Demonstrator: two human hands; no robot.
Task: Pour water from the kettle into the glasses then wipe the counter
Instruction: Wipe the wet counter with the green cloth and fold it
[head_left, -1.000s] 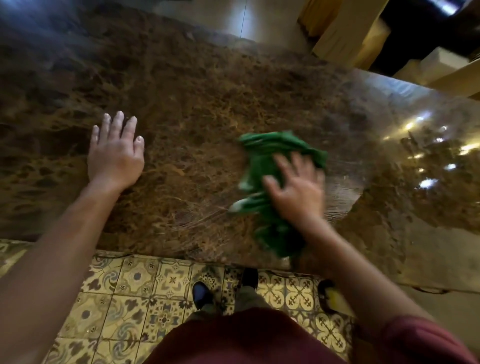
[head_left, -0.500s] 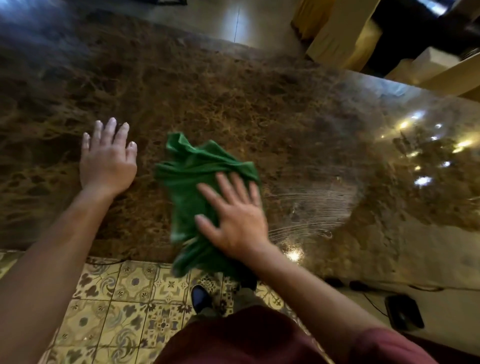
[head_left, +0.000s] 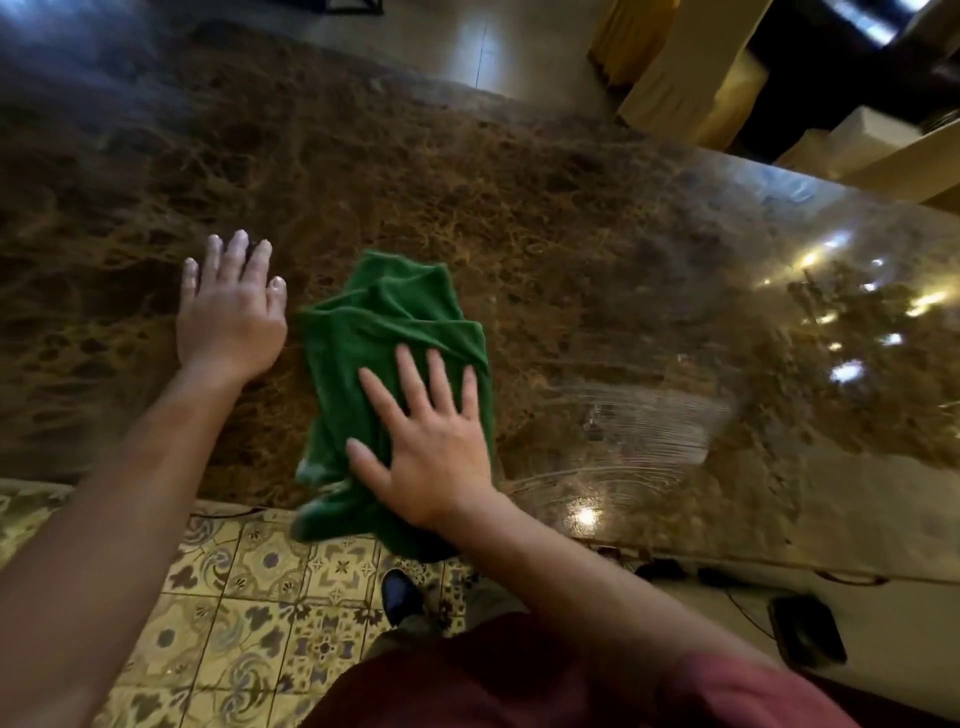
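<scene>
The lower end of the green cloth (head_left: 384, 358) hangs past the near edge of the table (head_left: 545, 249) and is blurred there, so its hem is hard to make out. Part of the cloth is hidden under the right hand (head_left: 434, 457). The far left of the table is smeared and dark, and no detail can be read in it.

The cloth is a deep green, soft and rumpled, bunched into long folds that run away from the person. It lies on the brown veined marble near the front edge, just beside the left hand (head_left: 231, 317). The right hand lies flat on the cloth with fingers straight and spread, pressing it down. The left hand rests flat on the bare table, fingers straight and together, holding nothing.

To the right of the cloth, wet streaks (head_left: 644, 431) curve across the glossy surface, which reflects small lights. Below the table edge a patterned tile floor (head_left: 249, 613) and a dark shoe (head_left: 400, 595) show.
</scene>
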